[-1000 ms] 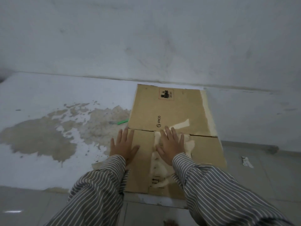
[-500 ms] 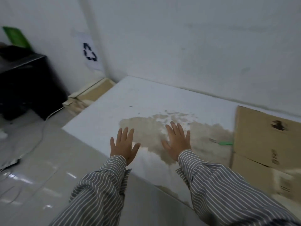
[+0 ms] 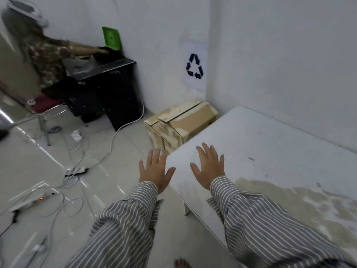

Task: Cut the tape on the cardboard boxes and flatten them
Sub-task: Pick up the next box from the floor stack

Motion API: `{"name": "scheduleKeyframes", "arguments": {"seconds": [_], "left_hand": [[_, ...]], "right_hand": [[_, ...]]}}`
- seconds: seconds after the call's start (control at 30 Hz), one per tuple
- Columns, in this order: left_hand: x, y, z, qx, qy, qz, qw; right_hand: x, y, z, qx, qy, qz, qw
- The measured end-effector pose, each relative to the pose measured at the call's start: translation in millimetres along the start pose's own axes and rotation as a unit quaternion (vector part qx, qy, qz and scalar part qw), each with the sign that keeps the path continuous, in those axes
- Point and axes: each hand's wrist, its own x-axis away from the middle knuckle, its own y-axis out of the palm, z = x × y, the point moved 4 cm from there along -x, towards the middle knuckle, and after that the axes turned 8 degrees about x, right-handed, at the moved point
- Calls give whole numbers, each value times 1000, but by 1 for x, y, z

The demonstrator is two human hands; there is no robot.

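Both hands are spread flat with fingers straight, holding nothing; left hand (image 3: 155,171) hangs over the floor at lower centre; right hand (image 3: 209,167) is over the white bench (image 3: 270,144), perhaps touching it; cardboard boxes (image 3: 181,124) stand on the floor at frame centre, against the bench's far corner.

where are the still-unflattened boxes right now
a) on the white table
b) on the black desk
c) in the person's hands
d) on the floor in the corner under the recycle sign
d: the boxes stand on the floor in the corner below the recycle sign, while both hands are open and hold nothing.
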Motion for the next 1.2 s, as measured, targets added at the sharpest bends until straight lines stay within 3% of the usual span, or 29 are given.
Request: {"name": "scheduleKeyframes", "arguments": {"seconds": [0.3, 0.57, 0.73, 0.97, 1.2], "left_hand": [[-163, -49, -95, 1, 11, -19, 1000], [-319, -58, -132, 4, 129, -62, 990], [-398, -45, -146, -49, 206, -130, 969], [-481, -1, -124, -41, 258, -200, 944], [-547, 57, -97, 1, 230, -268, 936]], "right_hand": [[-180, 21, -77, -42, 44, -10, 998], [-299, 52, -95, -50, 171, 19, 984], [-343, 76, -93, -74, 290, 27, 954], [-381, 96, -53, -79, 418, 24, 904], [-393, 124, 9, -96, 548, -22, 830]]}}
